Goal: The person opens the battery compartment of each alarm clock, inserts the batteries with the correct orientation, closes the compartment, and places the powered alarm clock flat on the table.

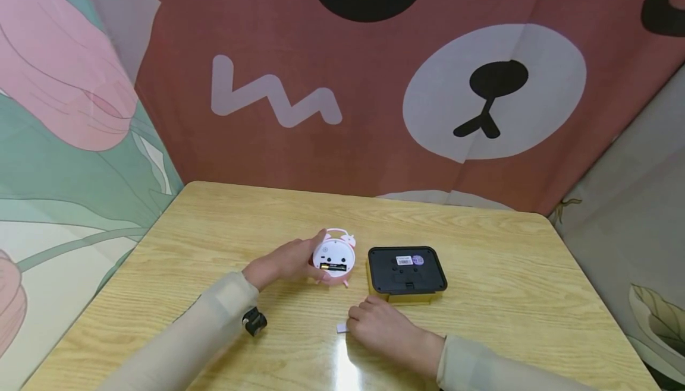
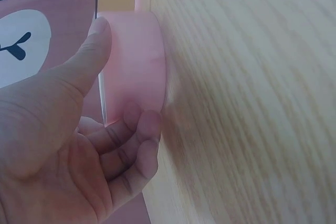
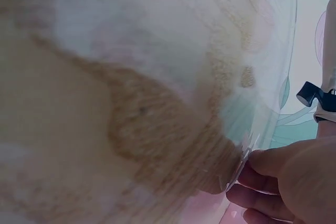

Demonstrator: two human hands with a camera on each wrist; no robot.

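A small pink-and-white alarm clock (image 1: 336, 252) has its white back turned to the head camera, with a battery (image 1: 333, 267) showing in the uncovered slot. My left hand (image 1: 293, 258) grips it from the left, the thumb on the white back and the fingers curled against the pink side (image 2: 135, 66). Low over the table, nearer to me, my right hand (image 1: 384, 330) pinches a small flat white piece (image 1: 342, 328), perhaps the clock's battery cover. That piece (image 3: 241, 170) looks thin and pale between thumb and fingers in the right wrist view.
Right of the clock lies a black-backed box-like object (image 1: 409, 278) with a gold body and two stickers. Both stand on a light wooden table (image 1: 508, 296). A bear-print cloth (image 1: 369, 141) hangs behind the far edge; patterned cloths flank the sides.
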